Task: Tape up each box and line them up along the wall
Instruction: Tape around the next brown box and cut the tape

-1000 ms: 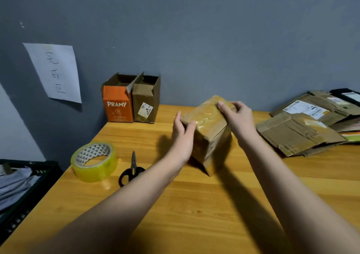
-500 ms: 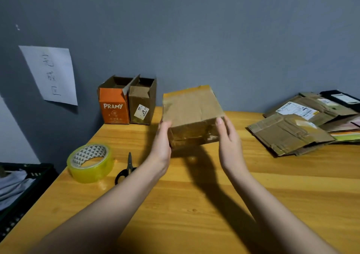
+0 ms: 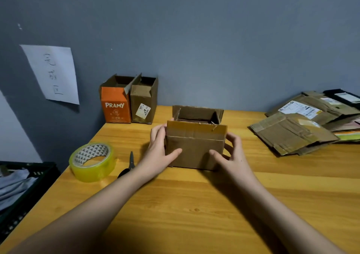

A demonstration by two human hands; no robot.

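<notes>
Grey-blue wall [image 3: 214, 39] backs a yellow wooden table [image 3: 194, 205], with a handwritten paper sheet [image 3: 52, 74] stuck up at ten o'clock. At the table's centre a brown cardboard box [image 3: 194, 150] stands upright on the wood, its top flaps open. The left hand [image 3: 159, 152] grips its left side, thumb curled onto the near face; the right hand [image 3: 231, 154] grips the right side likewise. At eleven o'clock, against the wall, an orange box [image 3: 115, 107] touches a brown box [image 3: 144, 103], both open-topped. A tape roll [image 3: 91, 161] lies at nine o'clock, scissors [image 3: 129, 165] just beside it. Flattened cardboard [image 3: 292, 134] is piled at two o'clock. A dark crate [image 3: 21, 191], seemingly holding cloth, sits at the left edge.
</notes>
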